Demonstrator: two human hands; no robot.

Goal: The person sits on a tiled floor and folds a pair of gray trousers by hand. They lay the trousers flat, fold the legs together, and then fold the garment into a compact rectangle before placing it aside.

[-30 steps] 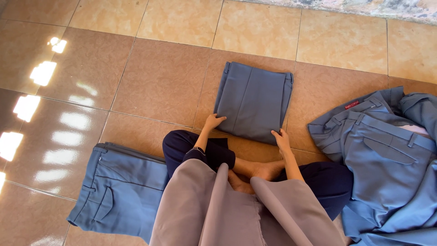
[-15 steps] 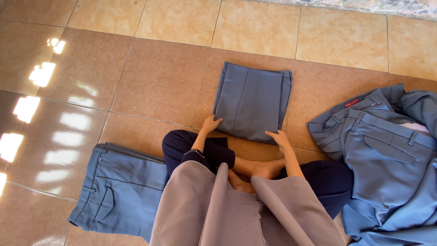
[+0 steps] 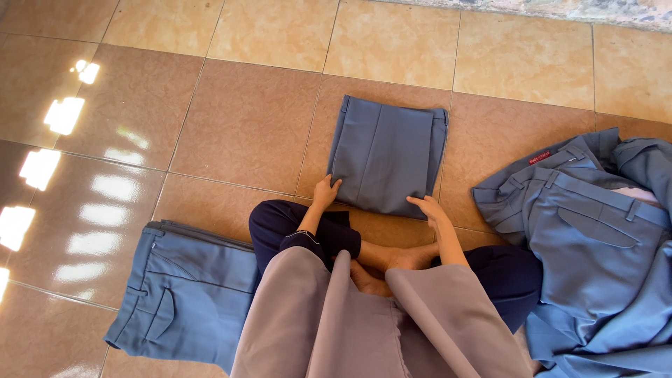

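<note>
I see the folded trousers (image 3: 387,154) lying flat on the tiled floor (image 3: 238,119) at centre frame. My left hand (image 3: 325,192) rests open on their near left corner, my right hand (image 3: 428,208) open on the near right corner. More trousers (image 3: 185,294) lie lower left, a pile (image 3: 595,238) at right.

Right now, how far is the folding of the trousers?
One pair of trousers already lies folded on the floor beside the person's left knee. In hand: the folded grey-blue trousers in front, with the left hand and the right hand on its near corners. Left: the loose pile of trousers on the right, not yet folded.
</note>
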